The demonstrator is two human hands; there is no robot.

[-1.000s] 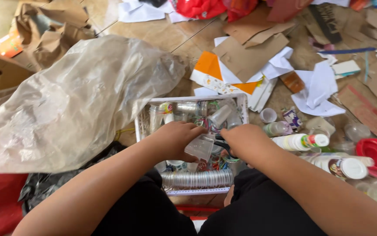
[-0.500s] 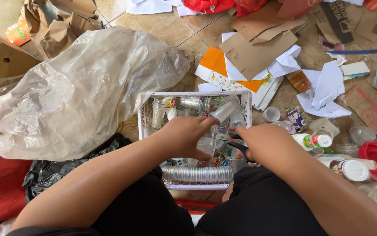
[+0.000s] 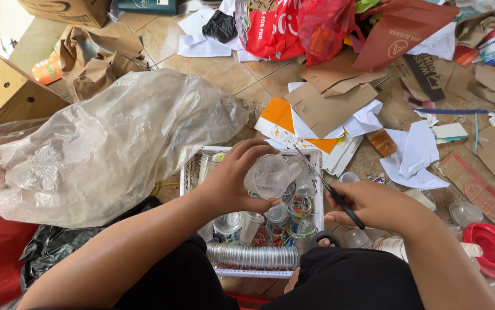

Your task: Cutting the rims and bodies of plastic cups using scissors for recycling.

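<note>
A: One clear plastic cup (image 3: 270, 175), in the left hand (image 3: 233, 186), fingers curled round its wall, held above the white basket (image 3: 318, 189).

B: How does it handle?

A: Judging by the look: thin, very light, soft-walled. Will dent if squeezed and probably slick. Best held as now, round the middle with thumb under and fingers over, or at the rim, which looks stiffer.

B: Right hand?

A: Right hand (image 3: 373, 204) is closed on black-handled scissors (image 3: 330, 189), blades pointing up-left toward the cup, tip just past the cup's far side. Can't tell if the blades are parted.

B: What's under the hands?

A: Basket full of more clear cups, some with coloured rims, plus a long nested stack of cups (image 3: 253, 256) lying across the near end, close to the person's lap.

B: Around?

A: Left of the left hand, a big crumpled clear plastic bag (image 3: 109, 149), with a black bag (image 3: 52, 247) below it. Right of the right hand, loose cups and a red lid (image 3: 494, 247) on the floor. Beyond both hands, torn cardboard (image 3: 327, 106), white paper sheets (image 3: 419, 152), red bags (image 3: 293, 26).

B: Anything in the way?

A: Not between the hands. The scissor points sit close to the left fingers; clutter crowds the basket's right side.
</note>
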